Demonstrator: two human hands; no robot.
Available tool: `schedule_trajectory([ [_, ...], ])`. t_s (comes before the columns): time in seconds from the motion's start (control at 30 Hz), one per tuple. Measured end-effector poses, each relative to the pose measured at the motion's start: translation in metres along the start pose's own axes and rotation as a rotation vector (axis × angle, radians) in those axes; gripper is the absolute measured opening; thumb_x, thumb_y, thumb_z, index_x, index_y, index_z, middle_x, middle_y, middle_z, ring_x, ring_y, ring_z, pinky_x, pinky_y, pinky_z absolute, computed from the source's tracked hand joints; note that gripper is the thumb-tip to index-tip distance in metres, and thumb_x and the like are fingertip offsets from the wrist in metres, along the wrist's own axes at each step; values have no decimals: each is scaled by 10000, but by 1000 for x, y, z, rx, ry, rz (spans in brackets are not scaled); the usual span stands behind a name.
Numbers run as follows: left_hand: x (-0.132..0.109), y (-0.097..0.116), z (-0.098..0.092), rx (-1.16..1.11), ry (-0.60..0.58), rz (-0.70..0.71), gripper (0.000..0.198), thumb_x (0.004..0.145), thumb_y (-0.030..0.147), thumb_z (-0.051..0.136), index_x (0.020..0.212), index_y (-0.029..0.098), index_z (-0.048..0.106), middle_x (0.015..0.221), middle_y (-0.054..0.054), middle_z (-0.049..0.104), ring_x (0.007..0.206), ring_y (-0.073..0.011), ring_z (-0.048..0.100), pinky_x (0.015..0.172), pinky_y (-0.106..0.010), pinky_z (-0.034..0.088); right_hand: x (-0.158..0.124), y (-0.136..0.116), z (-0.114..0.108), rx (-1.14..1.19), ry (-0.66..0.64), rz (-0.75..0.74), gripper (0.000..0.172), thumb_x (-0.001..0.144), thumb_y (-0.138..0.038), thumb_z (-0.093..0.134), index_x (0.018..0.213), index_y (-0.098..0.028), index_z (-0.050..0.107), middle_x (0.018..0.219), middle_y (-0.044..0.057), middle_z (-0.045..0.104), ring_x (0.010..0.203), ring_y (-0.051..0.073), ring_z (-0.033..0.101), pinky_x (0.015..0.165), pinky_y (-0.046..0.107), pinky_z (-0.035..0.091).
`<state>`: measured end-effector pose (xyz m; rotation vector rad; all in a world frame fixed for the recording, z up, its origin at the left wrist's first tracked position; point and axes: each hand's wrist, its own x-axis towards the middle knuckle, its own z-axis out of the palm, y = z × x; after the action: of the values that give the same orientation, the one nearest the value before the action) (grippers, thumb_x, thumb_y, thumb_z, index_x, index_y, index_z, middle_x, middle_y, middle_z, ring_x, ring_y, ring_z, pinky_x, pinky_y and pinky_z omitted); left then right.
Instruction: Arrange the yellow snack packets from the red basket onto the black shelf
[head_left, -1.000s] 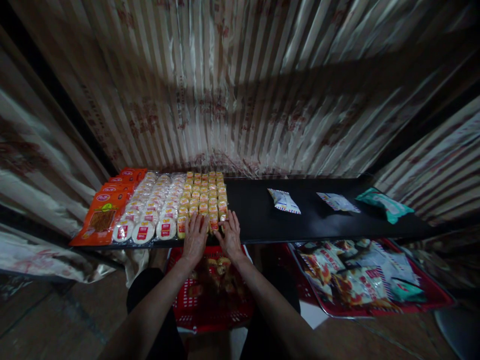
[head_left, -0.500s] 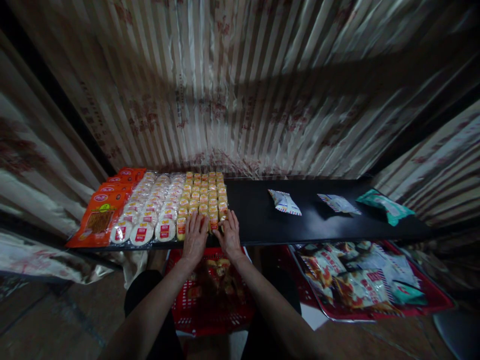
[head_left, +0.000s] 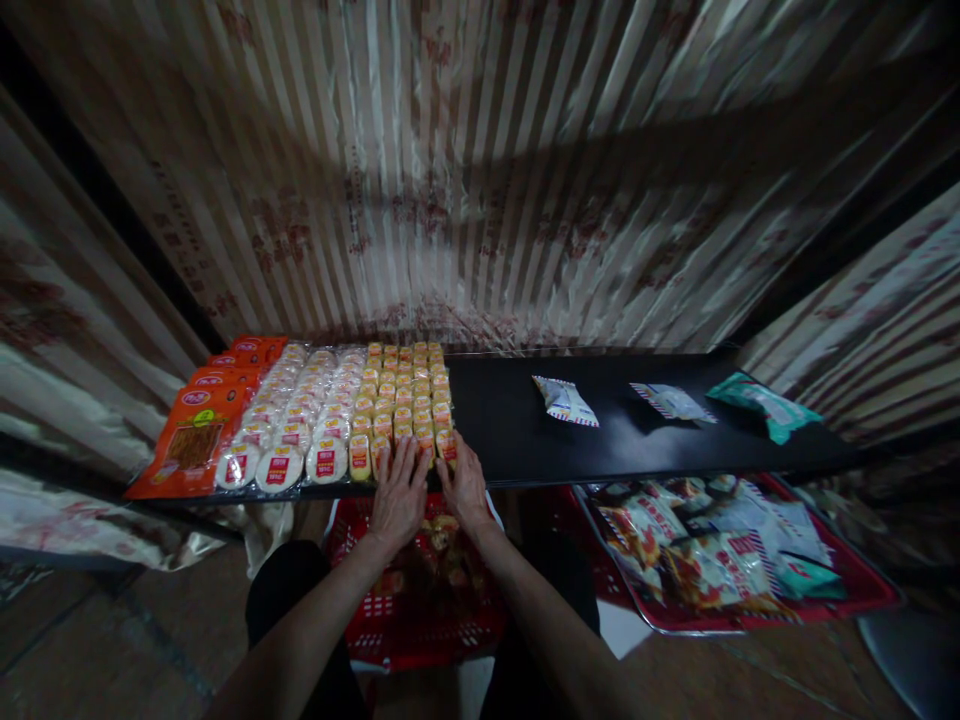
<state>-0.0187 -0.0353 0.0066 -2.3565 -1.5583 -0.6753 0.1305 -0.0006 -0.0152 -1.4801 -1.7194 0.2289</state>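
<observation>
Rows of small yellow wrapped cakes [head_left: 403, 390] stand on the black shelf [head_left: 502, 430]. Flat on the front cakes of these rows lie the stretched fingers of my left hand [head_left: 400, 500]. My right hand [head_left: 466, 490] is at the front right corner of the block, its extended fingers against the rightmost front cake [head_left: 446, 446]. Its thumb side is partly hidden. Left of the yellow rows are rows of round white crackers [head_left: 325, 460] in clear wrap with red labels. Beyond them, overlapping orange snack bags [head_left: 196, 425] fill the shelf's left end.
Spaced along the shelf's right part are a white-blue snack bag [head_left: 567, 402], a second striped bag [head_left: 673, 402] and a teal bag [head_left: 765, 405]. Below, a red basket [head_left: 420, 640] sits between my knees; another red basket [head_left: 870, 590] holds several bags. Striped curtain [head_left: 465, 200] hangs behind.
My left hand has shifted slightly right across the front yellow cakes, uncovering the leftmost front ones. My right hand has come down a little at the corner. The view has moved slightly.
</observation>
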Motion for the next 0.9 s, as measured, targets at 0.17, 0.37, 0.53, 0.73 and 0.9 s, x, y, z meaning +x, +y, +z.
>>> schedule_trajectory([
  [0.17,3,8,3,8,-37,2,564,909,312,490,1455,213,391,1553,-135,299,1462,-284,202,1179,-534,156,3,3,2,61,33,51,563,942,-383,356,1409,-72,405,1362,216,537,1240,282,539,1050,487,442],
  [0.37,10,3,2,-3,-46,-8,550,906,310,489,1441,203,418,1548,-128,318,1461,-283,205,1181,-532,159,15,1,7,97,84,76,569,939,-357,336,1422,-60,377,1399,213,501,1316,274,467,1093,494,396],
  [0.53,9,0,4,-14,-43,-22,560,897,291,496,1444,199,411,1541,-136,333,1455,-280,227,1176,-531,176,22,3,23,106,28,86,587,932,-350,339,1451,-76,336,1448,193,453,1405,279,343,1130,527,335],
  [0.73,9,1,5,-25,-24,-18,578,890,261,492,1455,192,390,1539,-132,337,1459,-275,216,1181,-528,162,26,9,31,150,-26,131,613,959,-413,262,1472,-80,300,1532,187,331,1479,270,153,1166,553,241],
  [0.9,9,1,5,-7,-15,-14,613,872,218,484,1469,164,358,1539,-143,331,1460,-280,208,1180,-532,157,30,1,32,234,-54,236,695,956,-529,234,1488,-83,271,1552,184,290,1484,272,123,1178,553,198],
])
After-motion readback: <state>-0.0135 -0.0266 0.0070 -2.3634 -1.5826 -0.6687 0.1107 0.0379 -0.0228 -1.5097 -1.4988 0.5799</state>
